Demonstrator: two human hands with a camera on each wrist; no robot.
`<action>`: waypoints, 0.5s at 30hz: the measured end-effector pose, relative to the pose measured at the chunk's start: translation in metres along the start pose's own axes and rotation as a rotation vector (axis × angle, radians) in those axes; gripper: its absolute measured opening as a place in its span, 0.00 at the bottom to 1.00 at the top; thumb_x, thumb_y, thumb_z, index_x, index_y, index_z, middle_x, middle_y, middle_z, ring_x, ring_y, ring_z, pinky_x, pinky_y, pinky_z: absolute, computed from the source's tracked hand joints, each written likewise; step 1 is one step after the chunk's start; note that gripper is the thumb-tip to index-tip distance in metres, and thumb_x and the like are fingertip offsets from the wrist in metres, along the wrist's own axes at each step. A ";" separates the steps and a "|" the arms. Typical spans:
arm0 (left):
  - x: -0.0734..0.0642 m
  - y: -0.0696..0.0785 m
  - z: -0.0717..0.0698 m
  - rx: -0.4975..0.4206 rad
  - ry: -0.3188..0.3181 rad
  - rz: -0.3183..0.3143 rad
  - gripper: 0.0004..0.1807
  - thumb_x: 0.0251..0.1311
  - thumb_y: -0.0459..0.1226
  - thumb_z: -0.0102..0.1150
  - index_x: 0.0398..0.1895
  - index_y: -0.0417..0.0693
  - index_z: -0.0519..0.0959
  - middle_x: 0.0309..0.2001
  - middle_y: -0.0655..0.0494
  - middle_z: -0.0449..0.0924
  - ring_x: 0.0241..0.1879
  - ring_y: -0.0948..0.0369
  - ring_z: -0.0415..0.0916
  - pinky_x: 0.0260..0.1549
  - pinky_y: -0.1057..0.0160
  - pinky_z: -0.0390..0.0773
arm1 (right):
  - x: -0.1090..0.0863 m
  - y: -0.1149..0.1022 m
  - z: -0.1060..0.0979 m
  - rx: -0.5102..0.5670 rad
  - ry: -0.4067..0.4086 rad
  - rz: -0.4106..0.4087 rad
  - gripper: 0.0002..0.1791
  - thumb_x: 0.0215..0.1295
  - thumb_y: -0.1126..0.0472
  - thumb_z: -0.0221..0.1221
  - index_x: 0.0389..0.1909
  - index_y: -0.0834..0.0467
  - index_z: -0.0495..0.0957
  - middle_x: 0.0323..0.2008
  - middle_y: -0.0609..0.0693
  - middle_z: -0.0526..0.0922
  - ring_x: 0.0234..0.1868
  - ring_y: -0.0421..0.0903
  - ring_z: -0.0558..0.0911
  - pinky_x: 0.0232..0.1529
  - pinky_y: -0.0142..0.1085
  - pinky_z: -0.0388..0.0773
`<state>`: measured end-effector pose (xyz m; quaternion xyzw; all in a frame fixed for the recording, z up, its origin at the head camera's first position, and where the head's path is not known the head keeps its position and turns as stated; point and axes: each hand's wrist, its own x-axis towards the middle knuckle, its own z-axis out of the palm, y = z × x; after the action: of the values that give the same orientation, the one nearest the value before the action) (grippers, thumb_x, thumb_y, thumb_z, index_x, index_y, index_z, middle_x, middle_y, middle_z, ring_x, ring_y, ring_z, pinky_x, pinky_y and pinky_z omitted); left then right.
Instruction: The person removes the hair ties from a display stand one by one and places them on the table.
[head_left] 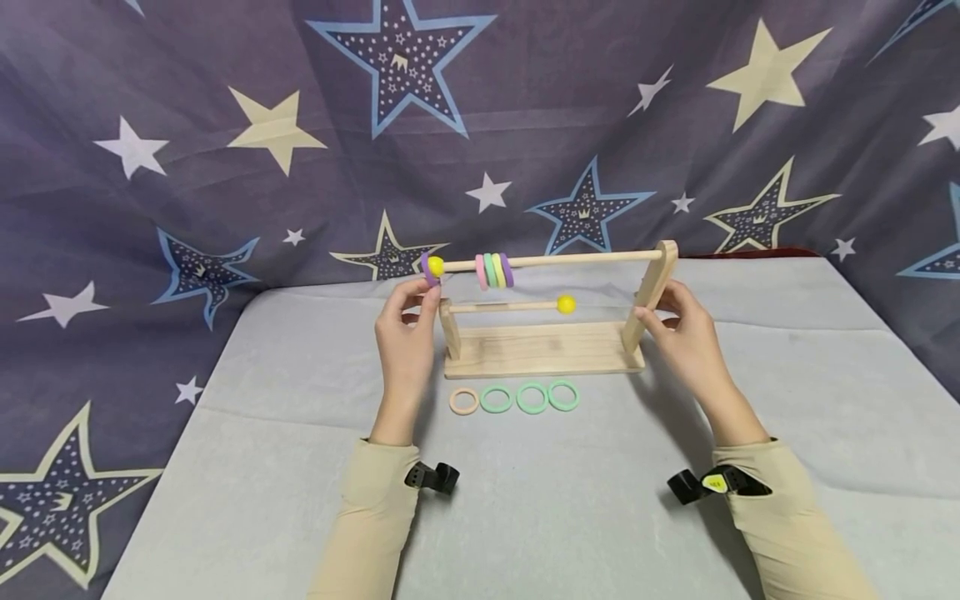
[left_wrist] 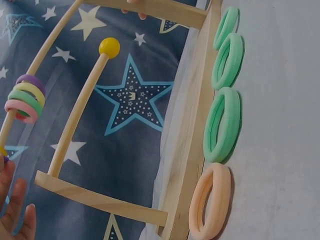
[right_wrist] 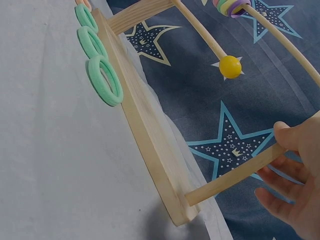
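My left hand [head_left: 407, 325] pinches a purple ring [head_left: 425, 268] at the yellow ball tip [head_left: 436, 266] of the upper rod of a wooden stand [head_left: 543, 350]. In the left wrist view that ring is mostly out of sight, and only fingers show at the lower left. Pink, green, yellow and purple rings [head_left: 491, 271] hang together on the upper rod. With thumb and fingers, my right hand [right_wrist: 300, 175] grips the stand's tall right upright [right_wrist: 235, 176]. The shorter lower rod [left_wrist: 80, 112] ends in a yellow ball [head_left: 566, 304] and carries no rings.
In front of the stand's base lie a peach ring [head_left: 464, 402] and three mint green rings [head_left: 532, 398] in a row. A pale grey cloth [head_left: 570, 517] covers the table. Behind it hangs a dark curtain [head_left: 555, 125] printed with stars.
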<state>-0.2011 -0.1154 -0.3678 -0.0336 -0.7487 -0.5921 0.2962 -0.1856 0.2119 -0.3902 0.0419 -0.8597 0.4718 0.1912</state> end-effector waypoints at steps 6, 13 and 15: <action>0.000 -0.001 0.000 0.008 -0.005 0.029 0.10 0.63 0.37 0.66 0.42 0.38 0.83 0.40 0.48 0.84 0.39 0.61 0.77 0.37 0.64 0.74 | 0.000 0.000 0.000 -0.001 0.001 0.003 0.22 0.69 0.66 0.60 0.61 0.69 0.70 0.51 0.65 0.81 0.49 0.50 0.78 0.42 0.28 0.71; -0.001 -0.004 0.001 0.036 0.032 0.116 0.10 0.62 0.39 0.68 0.38 0.40 0.84 0.35 0.49 0.84 0.37 0.58 0.77 0.37 0.59 0.73 | 0.000 0.000 -0.001 -0.004 0.001 0.004 0.22 0.69 0.66 0.60 0.60 0.69 0.70 0.51 0.65 0.81 0.50 0.51 0.78 0.42 0.29 0.71; -0.001 -0.006 0.000 0.038 0.028 0.186 0.08 0.61 0.37 0.68 0.37 0.39 0.84 0.35 0.49 0.83 0.37 0.56 0.78 0.37 0.59 0.73 | 0.000 0.000 0.000 0.005 -0.001 0.004 0.22 0.69 0.65 0.60 0.61 0.69 0.70 0.51 0.66 0.80 0.50 0.53 0.79 0.42 0.29 0.71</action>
<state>-0.2029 -0.1169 -0.3733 -0.0890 -0.7491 -0.5484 0.3608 -0.1855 0.2121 -0.3898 0.0408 -0.8587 0.4742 0.1899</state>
